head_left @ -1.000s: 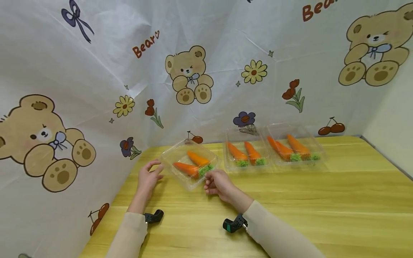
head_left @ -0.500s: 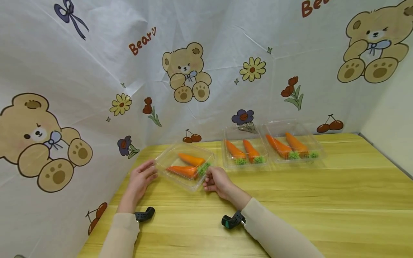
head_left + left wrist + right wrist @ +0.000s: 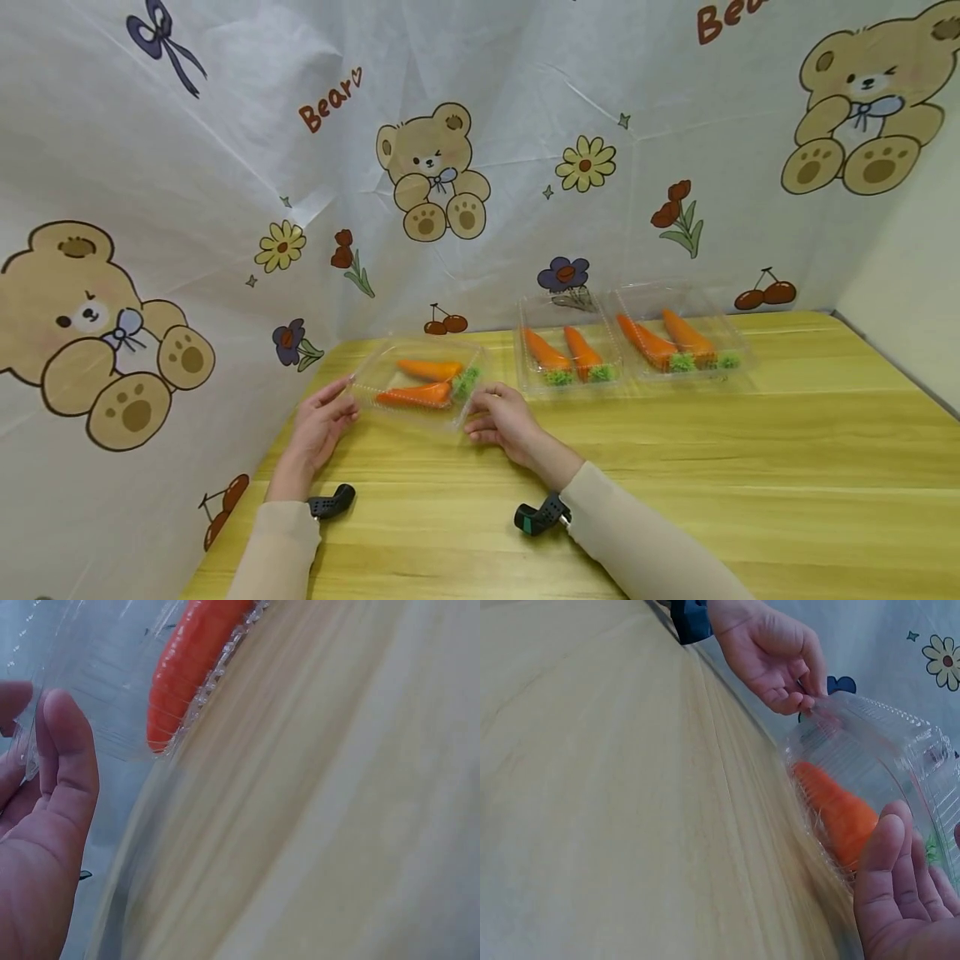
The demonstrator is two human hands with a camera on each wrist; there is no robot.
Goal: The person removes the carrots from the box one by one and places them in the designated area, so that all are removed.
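Observation:
A clear plastic clamshell box with two orange carrots and green tops inside lies between my two hands at the table's left. My left hand pinches the box's left corner; in the left wrist view, the fingers lie around the plastic rim beside one carrot. My right hand holds the box's right edge near the green tops. In the right wrist view, its fingers lie against the plastic in front of a carrot, with the thumb mostly cut off by the frame.
Two more clear boxes, a middle one and a right one, stand side by side at the back, each holding two carrots. Behind the wooden table hangs a bear-printed cloth. A pale wall borders the right.
The carrot box has turned and shifted left, so its carrots lie more nearly crosswise. My left hand has moved left and now grips its corner; my right hand has followed slightly.

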